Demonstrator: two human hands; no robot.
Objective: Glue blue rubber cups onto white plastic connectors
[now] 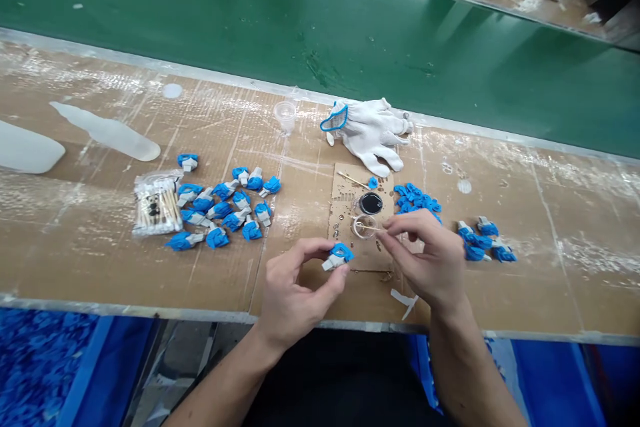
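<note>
Between the thumb and fingers of my left hand (297, 290) is a small blue and grey plastic part (339, 256). My right hand (427, 257) pinches a cotton swab (371, 227), its tip over or inside a small clear cup (359, 235); I cannot tell if it touches. Just behind that cup stands another cup holding dark liquid (371, 203). Both rest on a stained cardboard piece (367, 261), along with another swab (353, 179) and a tiny blue piece (373, 183). Beside my right hand lies a heap of small blue pieces (415, 199).
Several blue and grey parts (223, 210) lie left, near a bag of cotton swabs (157, 203); a smaller group (483, 240) lies right. White gloves (370, 130) and an empty clear cup (285, 115) sit toward the green belt (250, 27). Blue bins (90, 367) stand below the table edge.
</note>
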